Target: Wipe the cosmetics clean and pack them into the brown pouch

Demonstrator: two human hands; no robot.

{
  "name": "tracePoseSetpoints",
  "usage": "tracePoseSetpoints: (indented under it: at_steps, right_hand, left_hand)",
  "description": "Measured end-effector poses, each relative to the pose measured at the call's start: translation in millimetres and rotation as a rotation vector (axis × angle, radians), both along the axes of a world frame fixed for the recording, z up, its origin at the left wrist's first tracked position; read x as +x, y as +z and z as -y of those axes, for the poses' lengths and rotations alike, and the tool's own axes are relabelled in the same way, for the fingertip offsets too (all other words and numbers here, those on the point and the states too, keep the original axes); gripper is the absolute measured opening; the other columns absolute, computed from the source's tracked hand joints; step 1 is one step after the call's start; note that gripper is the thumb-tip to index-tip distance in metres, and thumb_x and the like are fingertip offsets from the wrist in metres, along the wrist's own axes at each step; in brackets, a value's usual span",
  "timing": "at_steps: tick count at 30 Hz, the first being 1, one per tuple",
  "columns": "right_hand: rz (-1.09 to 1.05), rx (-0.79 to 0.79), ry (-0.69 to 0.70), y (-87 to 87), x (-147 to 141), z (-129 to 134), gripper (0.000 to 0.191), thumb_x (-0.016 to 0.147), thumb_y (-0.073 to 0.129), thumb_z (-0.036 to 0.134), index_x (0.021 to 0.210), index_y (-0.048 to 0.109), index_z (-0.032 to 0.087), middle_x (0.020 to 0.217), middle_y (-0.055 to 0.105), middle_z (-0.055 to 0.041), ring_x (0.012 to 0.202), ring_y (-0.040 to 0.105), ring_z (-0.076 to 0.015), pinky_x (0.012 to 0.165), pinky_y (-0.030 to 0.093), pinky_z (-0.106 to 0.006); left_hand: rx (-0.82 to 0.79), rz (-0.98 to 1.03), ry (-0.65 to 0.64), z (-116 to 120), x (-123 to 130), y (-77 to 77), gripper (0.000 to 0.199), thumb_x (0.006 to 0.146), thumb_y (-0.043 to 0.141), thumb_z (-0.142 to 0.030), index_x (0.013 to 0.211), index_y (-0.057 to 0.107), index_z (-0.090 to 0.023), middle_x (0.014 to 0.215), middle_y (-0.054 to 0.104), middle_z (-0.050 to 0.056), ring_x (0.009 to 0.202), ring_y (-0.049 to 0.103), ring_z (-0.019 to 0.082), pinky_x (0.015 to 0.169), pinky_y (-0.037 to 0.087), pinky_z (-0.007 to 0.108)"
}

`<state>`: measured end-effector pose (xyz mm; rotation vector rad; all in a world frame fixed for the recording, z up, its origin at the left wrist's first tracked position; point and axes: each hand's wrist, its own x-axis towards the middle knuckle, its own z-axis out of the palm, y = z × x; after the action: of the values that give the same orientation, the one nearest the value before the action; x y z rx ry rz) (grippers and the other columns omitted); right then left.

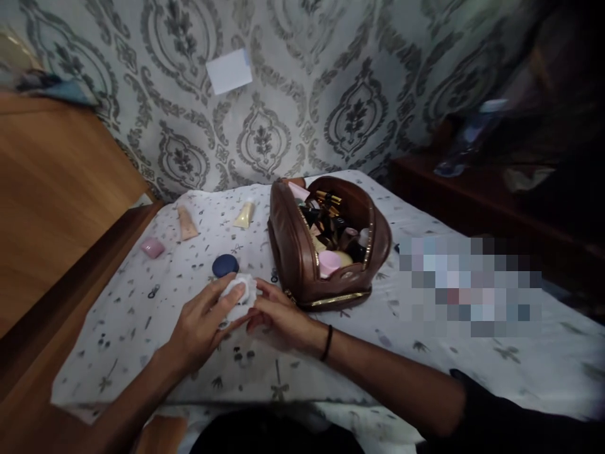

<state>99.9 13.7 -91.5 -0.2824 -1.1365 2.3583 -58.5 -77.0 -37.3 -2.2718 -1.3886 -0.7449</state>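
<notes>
- Tissue [250,284]: one, white and crumpled, held above the table [189,378] between its near edge and its middle, left of the bag; whether it wraps anything is hard to tell.
- Hands: two. The left hand [201,321] grips the tissue, thumb pressed on top; the right hand [281,315] pinches its right side. Some fingertips are hidden.
- Dark wristband [327,342]: one, on the right wrist.
- Tubes: two, near the table's far left corner, a peach tube [187,224] and a pale yellow tube [244,216], the latter nearer the bag.
- Pink item [152,248]: one, by the left edge; its kind is unclear.
- Blue disc [225,265]: one, just beyond the left hand.
- Brown bag [295,252]: one, unzipped, reaching from near the far edge towards the middle. It holds one pink round container [329,263] at the near end and many small things too tangled and dark to count.
- Paper [230,72]: one white piece on the patterned wall [265,135].
- Clear bottle [472,139]: one, blurred, on dark furniture [420,189] past the right edge.
- Blocked-out patch [454,284]: one, over the table's right part, hiding what lies there.
</notes>
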Motion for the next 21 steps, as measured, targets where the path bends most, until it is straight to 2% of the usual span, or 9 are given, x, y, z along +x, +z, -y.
tracePoseSetpoints:
  at_steps: [4,7,10,16,21]
  right_hand:
    - [0.006,-0.01,-0.003,-3.5,-0.6,0.7,0.052,0.075,0.08,0.044,0.114,0.055,0.021,0.083,0.071,0.001,0.069,0.068,-0.0135,0.058,0.048,-0.023]
    - [-0.004,-0.04,0.013,-0.7,2.2,0.0,0.054,0.068,0.086,0.038,0.109,0.054,0.022,0.078,0.07,0.0047,0.069,0.067,-0.0117,0.06,0.049,-0.022]
    - [-0.02,-0.016,0.035,4.3,5.2,-0.7,0.056,0.069,0.087,0.037,0.111,0.054,0.021,0.082,0.071,0.0037,0.073,0.067,-0.0106,0.064,0.049,-0.021]
    - [-0.025,0.062,0.07,4.6,5.9,-0.6,0.055,0.069,0.088,0.035,0.108,0.052,0.022,0.094,0.072,0.0015,0.079,0.066,-0.0099,0.068,0.048,-0.021]
    - [-0.004,0.042,0.083,3.5,1.7,2.8,0.069,0.06,0.093,0.041,0.108,0.046,0.024,0.093,0.071,0.0042,0.074,0.066,-0.009,0.072,0.05,-0.024]
  left_hand:
    - [0.042,-0.032,-0.048,1.3,0.0,0.3,0.042,0.098,0.056,-0.026,0.14,0.049,-0.02,0.133,0.061,0.019,0.124,0.062,0.027,0.099,0.058,0.04]
    - [0.008,-0.05,-0.013,0.9,1.8,3.5,0.05,0.096,0.061,-0.034,0.14,0.046,-0.018,0.129,0.062,0.019,0.118,0.065,0.028,0.096,0.059,0.04]
    - [-0.056,-0.027,0.053,0.6,3.9,5.1,0.057,0.095,0.061,-0.043,0.141,0.042,-0.016,0.126,0.063,0.019,0.116,0.065,0.029,0.092,0.06,0.04]
    - [-0.28,0.129,0.172,3.4,0.0,4.5,0.054,0.091,0.062,-0.039,0.137,0.04,-0.021,0.124,0.064,0.013,0.11,0.067,0.026,0.087,0.059,0.037]
    - [-0.367,0.192,0.232,7.6,-6.6,4.6,0.053,0.086,0.066,-0.043,0.13,0.043,-0.024,0.108,0.069,0.005,0.089,0.072,0.022,0.073,0.059,0.032]
